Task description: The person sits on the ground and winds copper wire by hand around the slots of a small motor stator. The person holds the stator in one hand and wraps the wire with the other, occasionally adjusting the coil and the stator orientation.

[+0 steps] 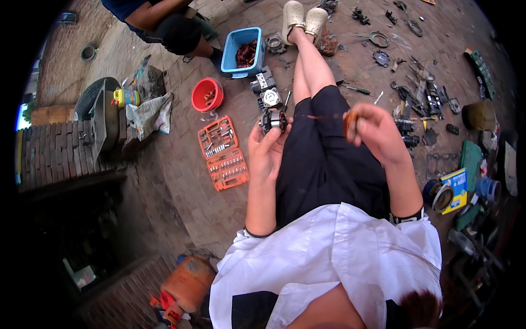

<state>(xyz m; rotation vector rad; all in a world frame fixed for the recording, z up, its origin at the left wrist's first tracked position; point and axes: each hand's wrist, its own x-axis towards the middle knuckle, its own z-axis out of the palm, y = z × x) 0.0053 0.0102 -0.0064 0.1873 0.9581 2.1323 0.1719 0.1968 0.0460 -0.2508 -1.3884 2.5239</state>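
My left hand (pixel 267 149) grips the motor (pixel 272 120); right hand (pixel 372 131) pinches copper wire (pixel 329 116), unwinding; next pull needs steady tension.

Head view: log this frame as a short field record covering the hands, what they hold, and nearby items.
Setting: person seated on a paved ground, legs stretched out
Left hand: grips a small dark motor part
Right hand: pinches reddish-brown wire
Link: a thin strand runs from the part to the right hand
Left of the legs: open orange socket set, red bowl, blue tub
Right of the legs: scattered tools
Others: a second person at the top edge
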